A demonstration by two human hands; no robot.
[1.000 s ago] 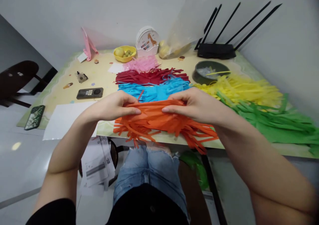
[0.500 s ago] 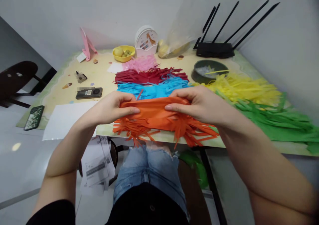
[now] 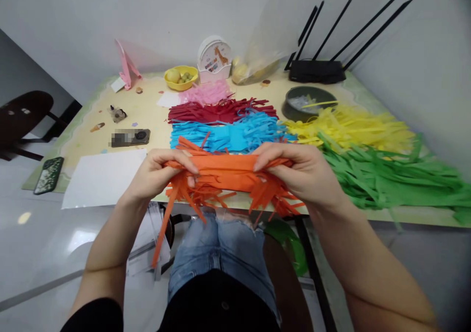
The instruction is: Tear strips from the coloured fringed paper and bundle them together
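Observation:
A bundle of orange fringed paper [image 3: 226, 172] is stretched between both hands just above the near edge of the table [image 3: 154, 109]. My left hand [image 3: 156, 172] pinches its left end and my right hand [image 3: 305, 172] grips its right end. Orange strips dangle below, one long strip reaching down at the left. Just beyond lie a blue fringed paper [image 3: 230, 136], a dark red one [image 3: 221, 110] and a pink one [image 3: 206, 92].
Yellow fringe [image 3: 349, 126] and green fringe [image 3: 390, 177] spread over the table's right side. A white sheet [image 3: 105, 177], a remote [image 3: 130, 137] and a phone [image 3: 47, 174] lie at the left. A dark bowl [image 3: 309, 101], router [image 3: 316, 71], fruit bowl [image 3: 180, 77] and round box [image 3: 215, 57] stand at the back.
Both hands pulled the orange paper nearer and gathered it into a tighter band. One long orange strip now hangs down at the left.

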